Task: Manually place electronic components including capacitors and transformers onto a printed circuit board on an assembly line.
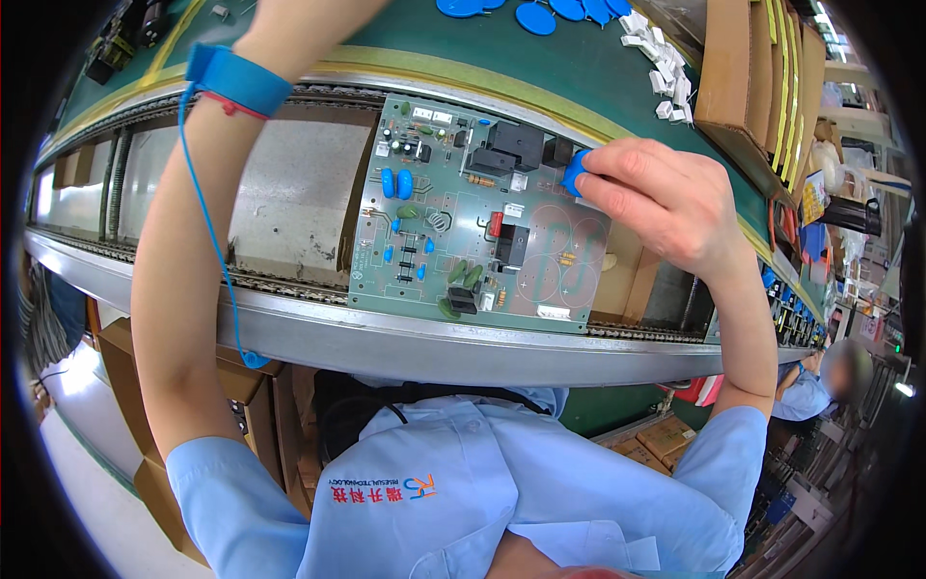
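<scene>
A green circuit board (453, 261) lies across the conveyor rails, carrying black relays, blue discs, coils and other parts. At its far right corner my right hand (666, 198) pinches a blue disc-shaped component (576, 174) between thumb and fingers, against or just over the board. Whether its leads are in the board is hidden by the fingers. My left hand (309, 24) reaches past the conveyor to the top edge, where its fingers run out of view. A blue wrist strap (241, 82) with a coiled-free blue cord circles that wrist.
Several loose blue discs (535, 17) and a pile of white block components (666, 68) lie on the green bench beyond the conveyor. A cardboard box (738, 87) stands at the far right. The metal rail (434, 357) runs along the near side. Another person (810, 391) sits at right.
</scene>
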